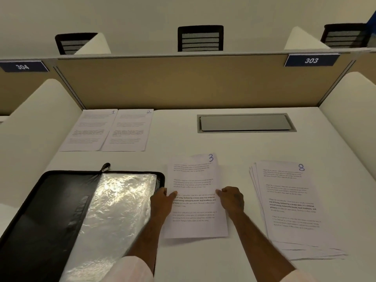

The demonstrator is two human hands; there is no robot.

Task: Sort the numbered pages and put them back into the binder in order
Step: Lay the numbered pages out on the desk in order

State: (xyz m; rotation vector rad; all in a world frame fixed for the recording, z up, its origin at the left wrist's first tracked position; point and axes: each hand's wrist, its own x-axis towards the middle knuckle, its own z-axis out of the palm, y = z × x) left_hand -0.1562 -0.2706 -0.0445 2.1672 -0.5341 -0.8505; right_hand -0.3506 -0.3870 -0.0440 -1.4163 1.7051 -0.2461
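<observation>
Page 3 (194, 180) is in the middle of the white desk, held by both hands. My left hand (162, 202) grips its left edge with the thumb on top. My right hand (232, 199) pinches its right edge. Pages 1 (89, 130) and 2 (128, 130) lie side by side at the far left. A fanned stack with page 8 (291, 202) on top lies to the right. The open black zip binder (40, 210) with clear plastic sleeves (114, 204) lies at the left, touching page 3's edge.
A grey cable hatch (245, 123) is set in the desk (234, 147) at the back right. A tan partition (183, 82) closes the back, and white side dividers (30, 129) flank the desk. Black chairs (200, 38) stand beyond.
</observation>
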